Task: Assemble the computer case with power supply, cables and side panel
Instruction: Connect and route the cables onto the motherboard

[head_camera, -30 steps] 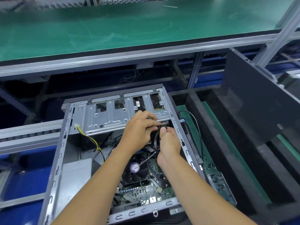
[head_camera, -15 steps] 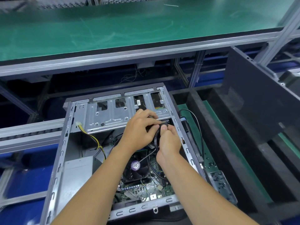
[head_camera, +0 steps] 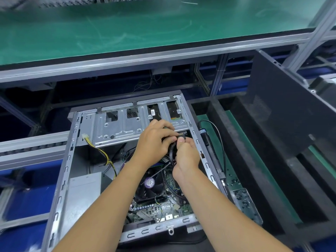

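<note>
Grey stamped steel forms the open computer case (head_camera: 61, 180), lying on its side so its inside faces up. Over the perforated drive cage (head_camera: 127, 124), the left hand (head_camera: 154, 142) and right hand (head_camera: 185, 157) pinch a flat black cable (head_camera: 172, 151), probably steadying its plug for seating. Boxy and matt, the power supply (head_camera: 81, 193) sits inside at left; the dark side panel (head_camera: 291, 115) leans at right, not fitted.

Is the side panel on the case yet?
Off. The grey metal computer case lies open, motherboard exposed; the dark grey side panel leans apart at right.
</note>
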